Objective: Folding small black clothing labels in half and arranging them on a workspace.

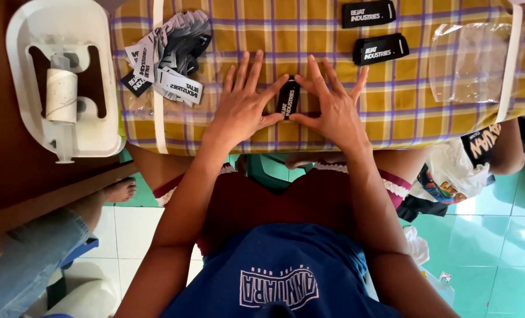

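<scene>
My left hand and my right hand lie flat, fingers spread, on a yellow plaid cloth that covers a padded board. Between thumbs and forefingers they frame a small black woven label with white lettering, standing upright on the cloth. Both hands press at its edges; neither lifts it. Two more black labels lie flat on the cloth further back at the right.
A heap of black and white labels lies at the back left of the cloth. A white tape dispenser rests on a brown table at left. A clear plastic bag lies at right. Another person's bare foot shows on the tiled floor.
</scene>
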